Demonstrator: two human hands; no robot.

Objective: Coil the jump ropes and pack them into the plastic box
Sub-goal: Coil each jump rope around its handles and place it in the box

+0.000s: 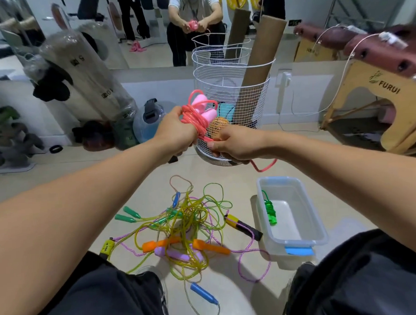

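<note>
My left hand [176,132] grips a coiled pink jump rope [197,117] with its two pale pink handles sticking up. My right hand [233,145] pinches the rope's loose end just right of the coil, and a short pink loop hangs below my right wrist. Lower right on the floor stands the clear plastic box [301,215] with a coiled green rope [270,210] inside. A tangle of ropes [189,228] with green, blue, orange, purple and yellow-black handles lies on the floor between my knees.
A white wire basket [232,83] holding cardboard tubes stands just behind my hands. A mirror on the wall shows a seated person. Wrapped punching bags lean at the left, and a wooden bench [372,93] stands at the right. The box's lid [300,250] lies under its near end.
</note>
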